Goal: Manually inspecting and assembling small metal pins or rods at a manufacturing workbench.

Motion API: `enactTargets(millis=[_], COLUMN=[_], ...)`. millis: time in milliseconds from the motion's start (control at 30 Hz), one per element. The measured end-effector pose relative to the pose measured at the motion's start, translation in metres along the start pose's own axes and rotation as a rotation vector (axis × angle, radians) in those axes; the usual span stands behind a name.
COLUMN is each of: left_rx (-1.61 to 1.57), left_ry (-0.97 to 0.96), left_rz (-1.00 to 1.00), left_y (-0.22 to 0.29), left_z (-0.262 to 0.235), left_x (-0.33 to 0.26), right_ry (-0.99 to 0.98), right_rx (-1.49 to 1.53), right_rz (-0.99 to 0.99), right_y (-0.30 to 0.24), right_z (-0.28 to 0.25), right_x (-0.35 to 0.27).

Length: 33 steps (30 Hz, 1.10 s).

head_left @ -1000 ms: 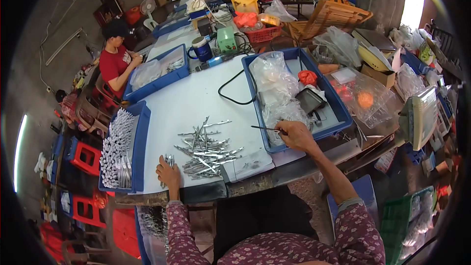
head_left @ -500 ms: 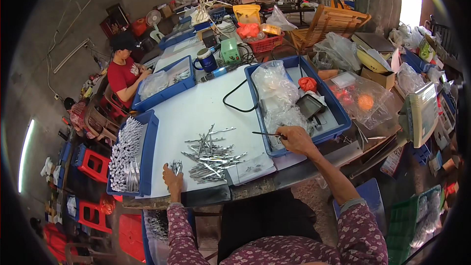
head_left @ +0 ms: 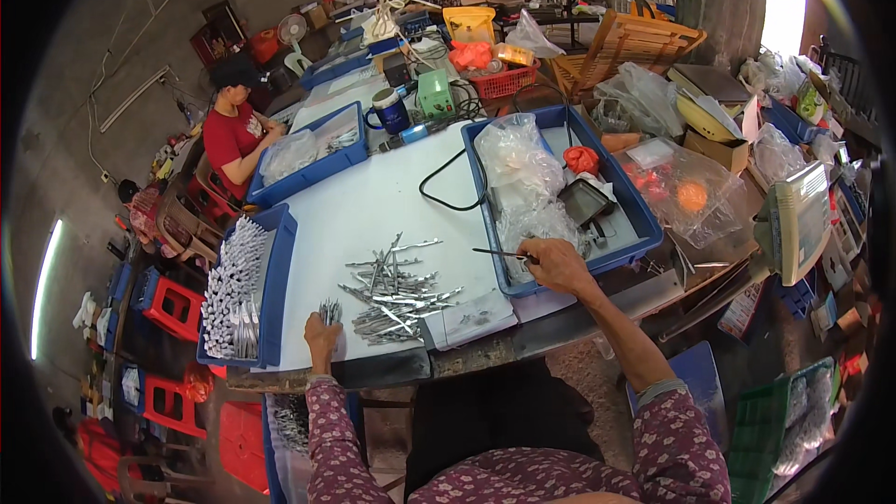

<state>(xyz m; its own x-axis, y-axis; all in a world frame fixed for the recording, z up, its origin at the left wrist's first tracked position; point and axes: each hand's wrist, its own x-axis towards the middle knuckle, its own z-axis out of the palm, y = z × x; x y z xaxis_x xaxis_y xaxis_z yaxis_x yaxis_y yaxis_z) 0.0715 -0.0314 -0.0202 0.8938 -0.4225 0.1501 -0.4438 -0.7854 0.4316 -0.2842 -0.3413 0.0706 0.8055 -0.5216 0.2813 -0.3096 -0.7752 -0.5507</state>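
Observation:
My left hand (head_left: pixel 322 338) is closed round a small bundle of thin silvery metal pieces (head_left: pixel 330 312), close to the table's front edge. Right of it lies a loose pile of similar slim metal pieces (head_left: pixel 397 303), criss-crossed on the white table cover. Between the fingers of my right hand (head_left: pixel 558 267) is a thin dark pointed tool (head_left: pixel 498 253), held roughly level and pointing left; its exact kind cannot be made out. That hand is above the near left edge of a blue tray (head_left: pixel 636 248) containing clear plastic bags.
Left of my left hand stands a blue bin (head_left: pixel 273 317) packed with white-ended slim pieces. A flat clear bag (head_left: pixel 471 317) lies by the pile. Farther off are a blue mug (head_left: pixel 389 112), a green box (head_left: pixel 434 93) and a black cable loop (head_left: pixel 439 202). A co-worker in red (head_left: pixel 233 135) sits at left.
My left hand has turned slightly, so its fingers show less and the bundle's tips point up. The right hand keeps its hold on the dark tool. The whole view has shifted slightly.

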Motion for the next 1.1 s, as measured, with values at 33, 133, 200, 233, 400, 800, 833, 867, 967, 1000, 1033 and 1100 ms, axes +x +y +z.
enactTargets(millis=[33,133,200,233,400,800,833,867,967,1000,1033,1100], left_rx=[0.0,0.063,0.063,0.074,0.081,0.095,0.098,0.101,0.09,0.057,0.054,0.025], left_ry=[-0.002,0.04,0.054,0.063,0.115,0.232,0.213,0.189,0.173,0.17,0.165,0.199], left_rz=[-0.009,0.063,0.072,0.074,0.105,0.281,0.263,0.253,0.2,0.21,0.195,0.181], left_y=[-0.001,0.004,0.019,0.021,0.022,0.001,-0.002,-0.001,0.003,0.004,-0.003,-0.02], left_z=[0.003,0.008,0.008,0.006,0.011,0.023,0.021,0.017,0.014,0.015,0.015,0.016], left_x=[0.001,-0.001,-0.006,-0.01,-0.011,-0.006,-0.005,-0.003,0.002,0.001,0.0,0.006], right_ry=[0.004,0.002,0.014,0.018,0.018,0.017,0.008,0.002,0.018,0.036,0.023,0.005], right_rx=[-0.001,0.001,-0.005,0.001,0.003,-0.01,-0.003,0.004,-0.016,-0.009,-0.016,-0.013], right_rz=[-0.003,0.018,0.011,0.006,0.012,0.027,0.029,0.039,0.049,0.037,0.035,0.042], right_y=[0.0,0.002,0.007,0.006,0.002,0.004,0.004,0.004,0.007,0.008,0.006,0.003], right_z=[0.0,0.001,0.003,0.004,0.001,0.002,0.003,0.002,0.003,0.002,0.003,0.004], right_x=[0.001,-0.002,-0.002,-0.003,-0.002,-0.003,-0.001,-0.002,-0.003,-0.005,-0.004,-0.003])
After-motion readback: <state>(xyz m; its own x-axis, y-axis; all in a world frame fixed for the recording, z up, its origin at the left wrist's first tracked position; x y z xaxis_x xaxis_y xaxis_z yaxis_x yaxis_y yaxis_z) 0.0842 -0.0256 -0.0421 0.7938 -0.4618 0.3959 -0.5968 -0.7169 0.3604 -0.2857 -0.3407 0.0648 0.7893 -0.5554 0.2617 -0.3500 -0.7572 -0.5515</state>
